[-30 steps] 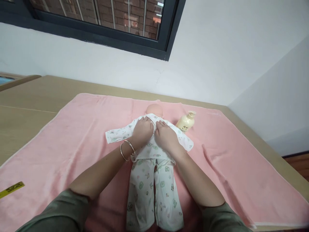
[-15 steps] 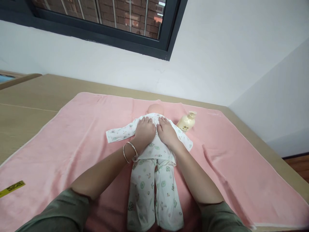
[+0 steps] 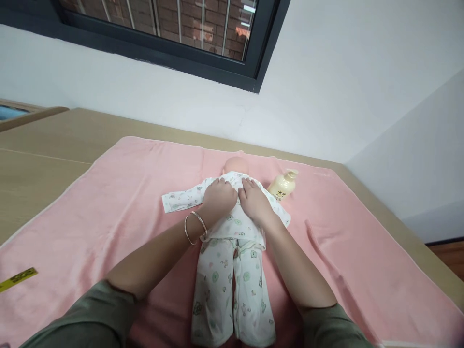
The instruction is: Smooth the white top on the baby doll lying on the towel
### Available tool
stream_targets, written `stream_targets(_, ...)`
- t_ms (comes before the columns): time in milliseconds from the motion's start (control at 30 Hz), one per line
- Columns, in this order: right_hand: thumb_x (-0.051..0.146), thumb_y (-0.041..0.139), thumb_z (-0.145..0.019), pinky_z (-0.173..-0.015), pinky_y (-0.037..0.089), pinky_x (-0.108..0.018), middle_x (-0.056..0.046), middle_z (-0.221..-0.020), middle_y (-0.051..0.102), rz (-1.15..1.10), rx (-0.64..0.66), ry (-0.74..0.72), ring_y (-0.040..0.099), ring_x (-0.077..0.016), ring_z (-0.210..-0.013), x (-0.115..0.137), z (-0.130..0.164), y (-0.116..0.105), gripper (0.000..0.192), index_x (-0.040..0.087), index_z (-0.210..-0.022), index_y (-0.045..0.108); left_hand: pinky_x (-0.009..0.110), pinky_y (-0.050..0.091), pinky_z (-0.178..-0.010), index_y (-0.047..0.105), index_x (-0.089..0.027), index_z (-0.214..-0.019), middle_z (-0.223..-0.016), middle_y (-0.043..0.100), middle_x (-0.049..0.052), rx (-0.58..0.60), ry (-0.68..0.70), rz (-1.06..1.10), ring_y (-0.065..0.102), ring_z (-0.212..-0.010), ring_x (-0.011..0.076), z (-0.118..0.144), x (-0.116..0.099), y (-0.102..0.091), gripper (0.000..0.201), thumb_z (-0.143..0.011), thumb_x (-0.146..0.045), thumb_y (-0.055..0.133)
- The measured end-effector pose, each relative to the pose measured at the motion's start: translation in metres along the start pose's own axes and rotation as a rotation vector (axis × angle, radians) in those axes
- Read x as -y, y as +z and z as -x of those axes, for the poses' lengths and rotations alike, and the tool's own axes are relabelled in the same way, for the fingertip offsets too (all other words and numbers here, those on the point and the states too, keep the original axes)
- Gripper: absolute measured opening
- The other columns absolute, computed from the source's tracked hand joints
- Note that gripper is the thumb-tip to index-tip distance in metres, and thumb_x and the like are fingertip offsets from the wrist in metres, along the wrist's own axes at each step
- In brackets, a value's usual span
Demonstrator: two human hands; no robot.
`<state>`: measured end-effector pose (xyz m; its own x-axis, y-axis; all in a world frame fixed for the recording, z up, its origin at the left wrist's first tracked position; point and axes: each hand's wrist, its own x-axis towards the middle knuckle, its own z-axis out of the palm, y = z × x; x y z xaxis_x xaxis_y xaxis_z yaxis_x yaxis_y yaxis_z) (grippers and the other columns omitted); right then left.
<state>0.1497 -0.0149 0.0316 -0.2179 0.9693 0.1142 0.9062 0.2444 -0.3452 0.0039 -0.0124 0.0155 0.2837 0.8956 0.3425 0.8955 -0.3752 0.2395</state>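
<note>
A baby doll [image 3: 235, 165] lies face down on a pink towel [image 3: 108, 208], dressed in a white printed shirt [image 3: 181, 197] and matching trousers [image 3: 232, 290]. My left hand [image 3: 218, 198], with two bangles on the wrist, rests flat on the doll's upper back, left of the spine. My right hand [image 3: 254, 202] lies flat beside it on the right of the back. Both hands have their fingers spread toward the doll's neck and hold nothing.
A cream pump bottle [image 3: 282, 186] stands on the towel just right of the doll's shoulder. The towel covers a wooden table [image 3: 43, 145] set against a white wall under a dark-framed window. A yellow strip [image 3: 18, 279] lies at the towel's near left.
Both hands slid a little up the doll's back toward the neck. The view shifted slightly.
</note>
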Motion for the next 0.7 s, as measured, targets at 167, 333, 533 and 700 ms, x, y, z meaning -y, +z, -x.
stream_targets(167, 0.016, 0.037, -0.099, -0.12, 0.033, -0.042, -0.023, -0.142, 0.059, 0.094, -0.047, -0.028, 0.052, -0.0316, -0.137, 0.027, 0.015, 0.0, 0.043, 0.003, -0.131, 0.062, 0.044, 0.044, -0.102, 0.071, -0.009, -0.104, -0.109, 0.071, 0.019, 0.038, -0.005, -0.052, 0.061, -0.114, 0.0293, -0.007, 0.009, 0.001, 0.031, -0.097, -0.019, 0.042)
stream_targets(333, 0.022, 0.037, -0.1, -0.116, 0.038, -0.043, -0.019, -0.144, 0.06, -0.043, -0.058, -0.027, 0.05, -0.0292, -0.14, 0.009, 0.004, -0.005, 0.043, 0.01, -0.131, 0.063, 0.048, 0.041, -0.104, 0.068, -0.005, -0.117, -0.118, 0.069, 0.025, 0.036, -0.014, -0.021, 0.058, -0.121, 0.0328, 0.005, -0.005, 0.007, 0.035, -0.096, -0.021, 0.045)
stream_targets(533, 0.028, 0.034, -0.102, -0.125, 0.026, -0.047, -0.02, -0.161, 0.038, -0.066, -0.005, -0.014, 0.028, -0.0312, -0.154, -0.013, -0.008, 0.001, 0.057, 0.003, -0.153, 0.042, 0.053, 0.039, -0.106, 0.067, -0.005, -0.12, -0.12, 0.069, 0.026, 0.009, 0.015, 0.023, 0.058, -0.123, 0.0357, 0.015, -0.018, 0.013, 0.038, -0.093, -0.02, 0.046)
stream_targets(700, 0.025, 0.031, -0.102, -0.125, 0.026, -0.048, -0.022, -0.162, 0.035, 0.01, 0.027, 0.003, 0.029, -0.0327, -0.154, 0.003, 0.003, 0.001, 0.058, 0.0, -0.154, 0.038, 0.05, 0.039, -0.111, 0.058, -0.004, -0.132, -0.138, 0.06, 0.025, 0.003, 0.003, 0.07, 0.052, -0.134, 0.0335, -0.005, 0.006, 0.012, 0.045, -0.095, -0.024, 0.041)
